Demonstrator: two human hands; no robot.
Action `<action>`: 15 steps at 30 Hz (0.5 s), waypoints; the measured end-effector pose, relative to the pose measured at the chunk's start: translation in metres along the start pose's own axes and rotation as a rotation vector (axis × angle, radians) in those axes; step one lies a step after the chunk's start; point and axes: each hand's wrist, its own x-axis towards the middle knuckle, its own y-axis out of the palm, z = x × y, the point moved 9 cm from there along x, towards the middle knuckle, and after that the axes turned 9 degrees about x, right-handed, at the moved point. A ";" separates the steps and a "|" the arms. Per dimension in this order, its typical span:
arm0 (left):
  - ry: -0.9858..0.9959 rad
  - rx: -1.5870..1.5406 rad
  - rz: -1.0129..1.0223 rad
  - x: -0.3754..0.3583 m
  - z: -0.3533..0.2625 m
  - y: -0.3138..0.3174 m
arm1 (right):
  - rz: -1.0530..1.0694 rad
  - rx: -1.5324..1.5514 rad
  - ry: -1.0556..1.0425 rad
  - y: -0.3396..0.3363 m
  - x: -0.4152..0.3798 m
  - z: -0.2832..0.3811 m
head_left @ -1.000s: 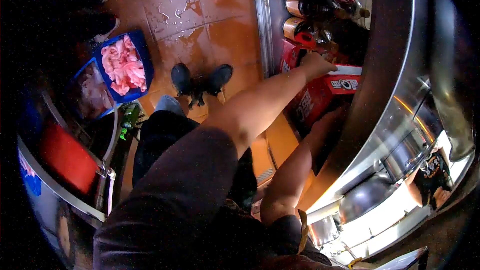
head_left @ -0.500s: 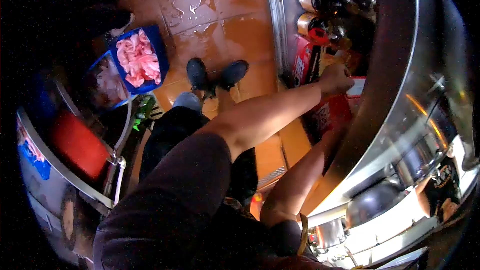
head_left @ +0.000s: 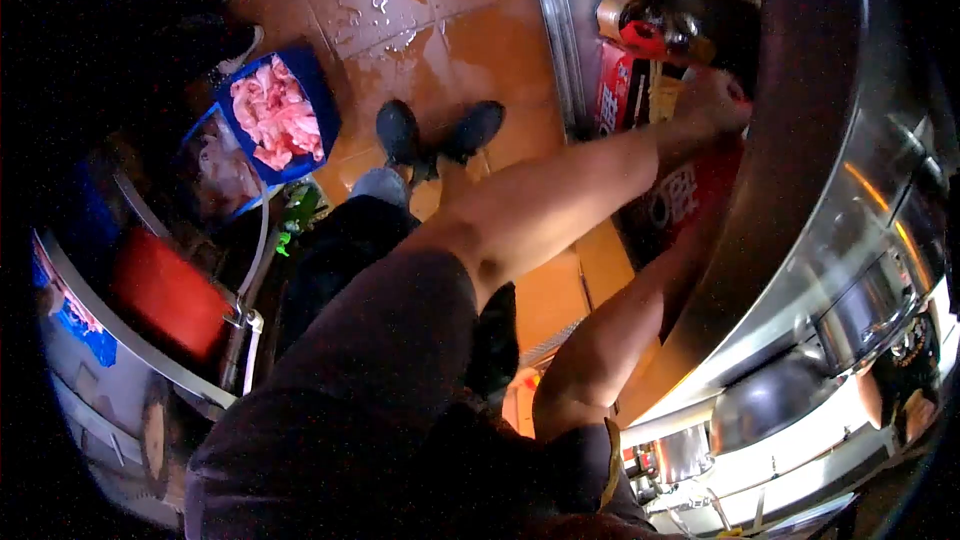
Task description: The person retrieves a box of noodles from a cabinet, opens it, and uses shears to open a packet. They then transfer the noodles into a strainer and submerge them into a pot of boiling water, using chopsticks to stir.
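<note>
A: Where's the red printed cardboard carton (head_left: 680,202) from my feed?

B: Under the steel counter's curved edge (head_left: 800,140), below the dark bottles (head_left: 660,0). My left hand (head_left: 712,100) rests on its top; grip, can't tell. Right hand's hidden beneath the counter.

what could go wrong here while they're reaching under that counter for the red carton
The floor tiles look wet around the shoes, so a slip while leaning seems possible. The left hand is on the red carton right below the steel counter edge, where knuckles might get knocked. Bottles crowd the space above the carton and could topple.
</note>
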 end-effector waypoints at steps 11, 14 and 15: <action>0.156 -0.196 -0.075 -0.017 -0.007 -0.022 | 0.008 0.076 0.022 -0.008 -0.011 -0.005; 0.300 -0.099 0.058 -0.005 -0.012 -0.010 | 0.015 0.116 0.024 -0.007 -0.013 -0.008; 0.361 -0.131 0.108 -0.016 -0.030 -0.012 | 0.022 0.129 0.030 -0.006 -0.013 -0.011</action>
